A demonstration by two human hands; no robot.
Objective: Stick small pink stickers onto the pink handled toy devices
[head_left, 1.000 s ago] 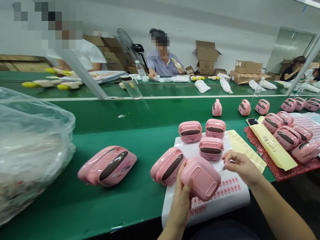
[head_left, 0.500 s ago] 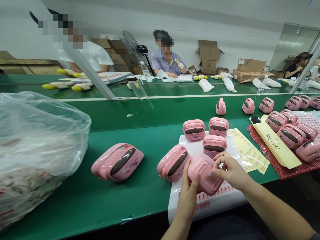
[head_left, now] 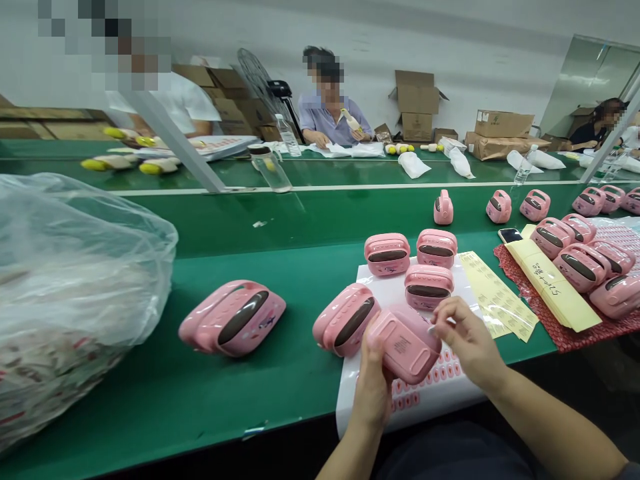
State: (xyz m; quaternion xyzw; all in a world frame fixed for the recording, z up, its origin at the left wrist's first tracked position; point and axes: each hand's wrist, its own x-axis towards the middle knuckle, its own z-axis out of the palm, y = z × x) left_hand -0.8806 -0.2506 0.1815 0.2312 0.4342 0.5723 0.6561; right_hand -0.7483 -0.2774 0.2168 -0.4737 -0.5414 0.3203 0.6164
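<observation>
While the left hand (head_left: 373,380) grips the pink case (head_left: 400,343), the right hand (head_left: 467,340) pinches alongside. Labelling seems underway, next needing steadiness.

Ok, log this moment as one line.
left hand: grips pink plastic device, printed underside showing; right hand: pinched near device edge, contact unclear; below: white sticker sheet

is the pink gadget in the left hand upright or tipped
Tipped: the left hand holds the pink gadget with its underside facing the camera, showing small printed text between two ridges.
</observation>
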